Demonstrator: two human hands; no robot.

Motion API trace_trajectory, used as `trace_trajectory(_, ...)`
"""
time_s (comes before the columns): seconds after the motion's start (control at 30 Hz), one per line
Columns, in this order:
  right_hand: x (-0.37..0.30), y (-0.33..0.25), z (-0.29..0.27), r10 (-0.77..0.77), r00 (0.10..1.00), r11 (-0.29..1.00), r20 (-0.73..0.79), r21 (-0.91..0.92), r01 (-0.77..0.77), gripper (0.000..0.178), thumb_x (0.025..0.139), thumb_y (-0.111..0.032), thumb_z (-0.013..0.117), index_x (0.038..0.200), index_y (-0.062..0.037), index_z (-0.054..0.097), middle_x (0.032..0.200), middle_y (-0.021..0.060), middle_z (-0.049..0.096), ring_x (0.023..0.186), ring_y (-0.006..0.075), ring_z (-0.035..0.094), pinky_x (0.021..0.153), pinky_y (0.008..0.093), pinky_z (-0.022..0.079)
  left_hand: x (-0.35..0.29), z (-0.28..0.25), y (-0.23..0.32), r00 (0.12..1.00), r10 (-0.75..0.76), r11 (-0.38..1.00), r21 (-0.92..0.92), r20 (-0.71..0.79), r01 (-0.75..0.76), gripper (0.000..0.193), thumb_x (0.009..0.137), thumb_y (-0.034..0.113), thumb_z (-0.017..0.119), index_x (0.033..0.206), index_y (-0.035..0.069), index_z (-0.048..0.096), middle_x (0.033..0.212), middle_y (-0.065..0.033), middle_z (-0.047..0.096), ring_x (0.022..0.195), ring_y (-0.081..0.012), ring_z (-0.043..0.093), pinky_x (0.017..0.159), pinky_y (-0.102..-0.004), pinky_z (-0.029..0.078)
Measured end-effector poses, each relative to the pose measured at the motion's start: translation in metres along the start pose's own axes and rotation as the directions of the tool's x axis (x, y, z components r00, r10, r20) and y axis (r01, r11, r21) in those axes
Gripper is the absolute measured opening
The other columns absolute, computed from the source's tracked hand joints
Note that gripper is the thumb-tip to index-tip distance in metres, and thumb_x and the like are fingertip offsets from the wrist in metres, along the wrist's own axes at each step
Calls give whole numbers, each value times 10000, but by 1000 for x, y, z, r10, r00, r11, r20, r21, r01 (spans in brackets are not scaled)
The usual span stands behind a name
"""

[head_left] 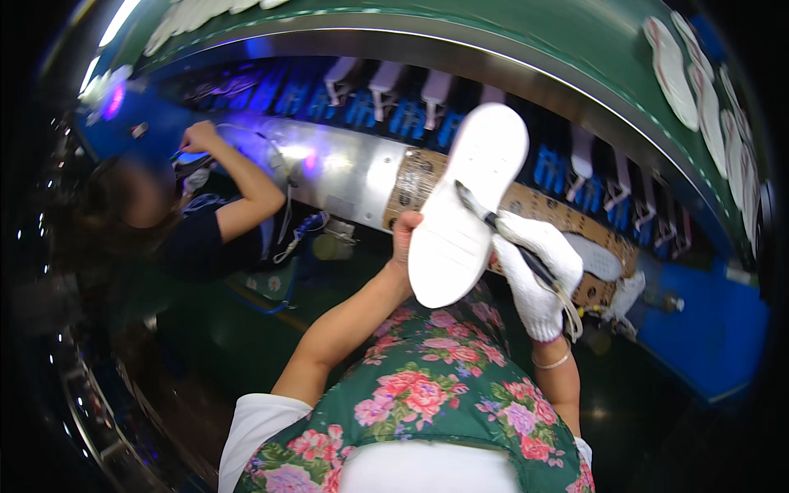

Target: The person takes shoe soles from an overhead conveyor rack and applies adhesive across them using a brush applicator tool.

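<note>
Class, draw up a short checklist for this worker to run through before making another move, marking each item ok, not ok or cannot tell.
1. White shoe sole held: ok, the left hand grips it by the edge.
2. Black-handled tool gripped: ok, the right hand is closed around it.
3. Both hands gloved: not ok, the right wears a white knit glove, the left is bare.
4. Tool tip touching the sole: cannot tell, it overlaps the face in view.
5. Co-worker's arm away from the sole: ok, it is off to the left.
</note>
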State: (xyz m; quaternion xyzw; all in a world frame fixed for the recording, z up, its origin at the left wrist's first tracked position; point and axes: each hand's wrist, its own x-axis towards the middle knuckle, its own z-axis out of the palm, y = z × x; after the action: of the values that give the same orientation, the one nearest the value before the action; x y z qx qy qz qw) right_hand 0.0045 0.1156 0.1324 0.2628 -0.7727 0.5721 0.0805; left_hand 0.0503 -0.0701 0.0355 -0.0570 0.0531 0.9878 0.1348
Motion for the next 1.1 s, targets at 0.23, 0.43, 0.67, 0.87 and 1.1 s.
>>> trace_trajectory(0.23,9,-12,-8,-132,991,987,-37,-100,127,208,767,-20,786,973,-28,757,946,134,752,822,250,735,762,336,568,19,13,-31,984,113,956,285,-135,-71,1124,726,881,538,1565,178,280,1519,-184,417,1368,-379,447,1128,-559,389)
trace_trajectory(0.43,20,-18,-10,-213,975,973,-63,-108,205,228,764,3,782,987,-34,757,985,132,757,908,265,737,835,354,561,30,19,-49,993,108,963,251,-46,-93,1109,736,868,541,1562,177,277,1531,-121,410,1390,-322,430,1163,-522,362)
trace_trajectory(0.67,4,1,7,-11,999,990,-38,139,16,431,774,6,731,1201,-41,706,1159,131,714,1070,269,690,940,378,524,23,-4,-57,997,39,971,237,-59,-24,1102,714,805,657,1546,162,325,1527,-115,430,1381,-327,444,1159,-513,369)
trace_trajectory(0.87,17,-15,12,-87,973,996,-212,-29,83,281,785,0,747,1066,-6,734,1014,131,739,936,253,719,848,358,552,31,2,-49,992,4,967,254,-125,28,1104,689,865,608,1493,142,387,1469,-126,483,1346,-329,482,1142,-541,386)
trace_trajectory(1.1,14,-18,22,-81,966,997,-244,-14,80,251,784,-2,752,1034,10,736,979,134,744,902,245,721,839,353,554,44,-44,-55,997,-53,997,54,-48,55,1073,743,851,574,1523,145,358,1476,-137,484,1346,-321,485,1136,-518,399)
